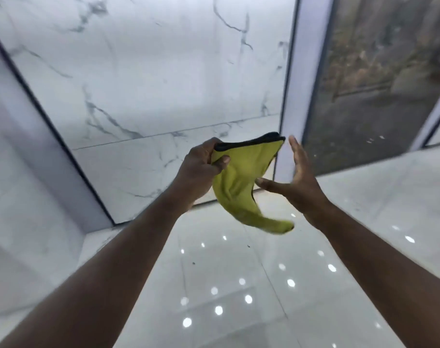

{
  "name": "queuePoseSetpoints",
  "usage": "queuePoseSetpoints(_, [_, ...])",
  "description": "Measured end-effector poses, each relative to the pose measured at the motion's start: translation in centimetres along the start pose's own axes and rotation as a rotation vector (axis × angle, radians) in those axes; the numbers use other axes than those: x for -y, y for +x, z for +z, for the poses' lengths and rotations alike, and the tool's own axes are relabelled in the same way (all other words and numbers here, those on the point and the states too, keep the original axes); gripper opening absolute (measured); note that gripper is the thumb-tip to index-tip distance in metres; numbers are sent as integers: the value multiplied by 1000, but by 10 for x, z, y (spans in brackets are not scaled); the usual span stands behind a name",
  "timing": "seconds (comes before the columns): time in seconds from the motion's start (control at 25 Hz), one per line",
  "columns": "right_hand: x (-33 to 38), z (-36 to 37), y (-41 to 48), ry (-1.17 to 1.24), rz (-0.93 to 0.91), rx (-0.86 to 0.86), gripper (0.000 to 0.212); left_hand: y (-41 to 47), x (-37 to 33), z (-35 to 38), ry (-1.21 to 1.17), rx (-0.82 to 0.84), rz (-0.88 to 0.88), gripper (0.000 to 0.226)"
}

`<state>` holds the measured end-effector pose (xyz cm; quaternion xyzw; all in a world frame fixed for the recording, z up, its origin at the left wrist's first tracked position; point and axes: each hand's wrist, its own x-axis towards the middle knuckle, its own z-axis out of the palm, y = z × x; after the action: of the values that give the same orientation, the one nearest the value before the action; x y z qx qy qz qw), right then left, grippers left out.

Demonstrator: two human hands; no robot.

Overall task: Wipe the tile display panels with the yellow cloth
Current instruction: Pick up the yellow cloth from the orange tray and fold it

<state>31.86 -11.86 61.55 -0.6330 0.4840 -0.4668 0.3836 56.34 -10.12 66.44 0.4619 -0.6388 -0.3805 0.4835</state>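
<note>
My left hand [201, 164] pinches the yellow cloth [241, 182] by its black-edged corner; my right hand [296, 177], fingers straight, thumb touches it.

Your left hand [201, 169] pinches the top corner of the yellow cloth [241, 177], which has a black trim along its upper edge and hangs loose and twisted in the air in front of the white marble-veined tile panel [151, 71]. Your right hand [299, 177] is spread flat just beside the cloth, fingers [295, 151] straight and pointing up, thumb reaching to the cloth's edge. To the right stands a dark brownish panel [379, 71], and the glossy white floor [239, 285] below shows small bright spots of light.
</note>
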Motion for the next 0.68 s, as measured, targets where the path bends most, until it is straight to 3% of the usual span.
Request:
queuePoseSetpoints(0.12, [41, 109, 65, 193, 25, 226, 110, -6, 19, -108, -65, -78, 8, 12])
queuePoseSetpoints(0.24, [59, 198, 104, 311, 111, 404, 41, -16, 33, -204, -100, -164, -17, 13])
queuePoseSetpoints(0.28, [65, 225, 109, 381, 149, 427, 28, -20, 35, -237, -98, -208, -32, 13])
queuePoseSetpoints(0.4, [83, 297, 125, 538, 202, 439, 25, -31, 45, -323, -50, -317, -84, 13])
queuePoseSetpoints(0.6, [135, 388, 182, 680, 87, 393, 25, -18, 45, -413, -36, -504, -60, 7])
queuePoseSetpoints(0.68, [158, 418, 222, 787, 42, 329, 20, 0, 56, -441, -89, -525, -39, 35])
